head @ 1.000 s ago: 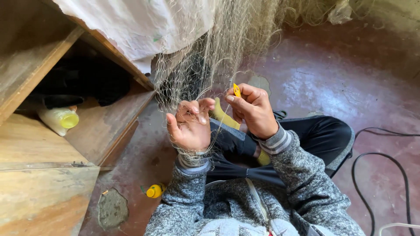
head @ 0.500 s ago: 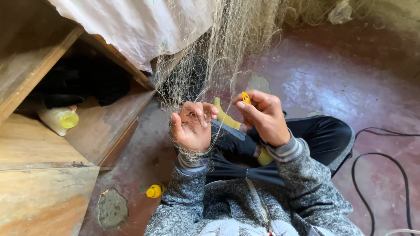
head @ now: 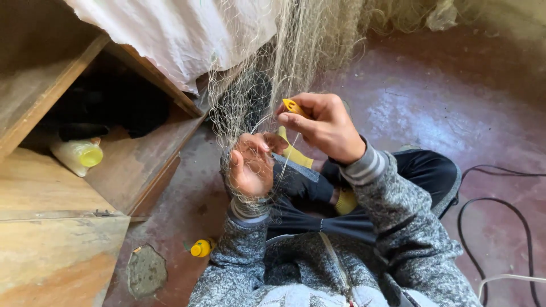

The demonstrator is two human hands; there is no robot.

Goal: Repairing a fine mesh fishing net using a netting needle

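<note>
At frame centre, the left hand (head: 250, 166) is curling its fingers into the hanging fishing net (head: 256, 85), while the right hand (head: 324, 128) is pinching a yellow netting needle (head: 292, 106) just above.

Speckled grey zip-up fleece jacket (head: 398, 227) with striped ribbed cuffs (head: 364, 166), black trousers (head: 421, 170), yellow socks (head: 296, 153).

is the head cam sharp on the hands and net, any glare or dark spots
Head view: both the left hand and right hand are sharp, and the fine net strands stay readable; the white cloth is bright, nearly washed out; the wooden recess sits in deep shadow; the red floor shows a soft sheen.
</note>
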